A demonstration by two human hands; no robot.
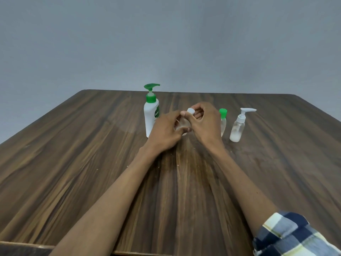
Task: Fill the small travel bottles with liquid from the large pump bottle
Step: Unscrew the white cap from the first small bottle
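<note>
the grip of the left hand (167, 131) is wrapping round the body of a small clear plastic travel bottle (181, 124), fingers curled about it, holding it above the counter. the right hand (204, 122) is pinching the bottle's small white cap (191, 111) between thumb and curled fingers at the top of the bottle. whether the cap is loose or tight on the neck cannot be told.

just behind the left hand, a large white pump bottle with a green pump head and green label (151, 113) is standing upright, its nozzle pointing right. partly hidden behind the right hand, a small clear bottle with a green cap (222, 119) is standing upright. just to the right of that, a small clear pump bottle with a white pump head (237, 129) is standing with a little white liquid showing in its bottom.

all are sitting on a dark wood-grain counter (92, 154), in front of a plain grey wall (166, 43). a blue, white and yellow checked sleeve (293, 235) is covering the right upper arm.
</note>
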